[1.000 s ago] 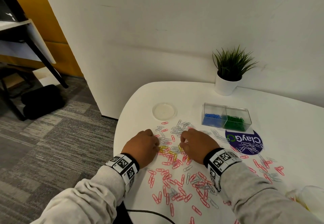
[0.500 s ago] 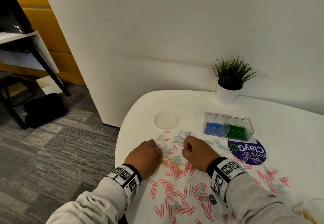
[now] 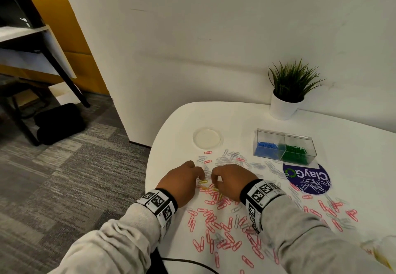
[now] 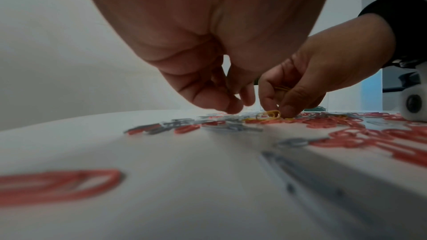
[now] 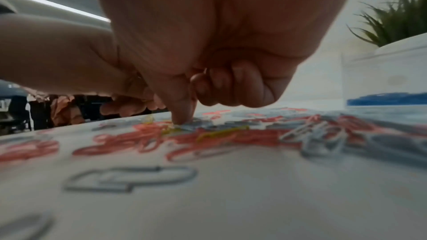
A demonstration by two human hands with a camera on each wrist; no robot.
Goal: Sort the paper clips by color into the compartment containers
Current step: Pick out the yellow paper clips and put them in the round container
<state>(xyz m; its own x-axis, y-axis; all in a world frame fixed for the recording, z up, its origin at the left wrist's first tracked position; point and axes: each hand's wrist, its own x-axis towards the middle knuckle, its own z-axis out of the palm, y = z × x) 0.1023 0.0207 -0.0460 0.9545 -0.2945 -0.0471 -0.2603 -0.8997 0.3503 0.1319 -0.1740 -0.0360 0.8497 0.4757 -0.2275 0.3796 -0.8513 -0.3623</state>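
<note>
Nearest the body, grey sleeves [image 3: 120,239] and marker-printed wristbands [image 3: 159,204] crossed the front edge of the white table [image 3: 175,128]. Red paper clips [image 3: 214,220] lay scattered thick between the forearms, with silver paper clips [image 3: 232,158] mixed in farther out. Left hand [image 3: 182,182] sat knuckles up over the pile, fingertips curled down close together at the clips; whether it pinched anything could not be told. Right hand [image 3: 233,180] sat just beside it, fingers curled with yellow clips tucked inside them, thumb tip pressed down on the pile. A few yellow paper clips [image 3: 203,182] lay in the gap between the two hands, one loop propped against the right thumb in the left wrist view. Beyond the hands, a round clear lid [image 3: 206,138] lay flat. To the right, a purple sticker [image 3: 306,177] carried more silver clips. Behind it stood the clear two-part box [image 3: 285,146], blue clips [image 3: 266,146] left, green clips [image 3: 294,152] right. Farthest back, a potted plant [image 3: 289,89] stood against the wall.
</note>
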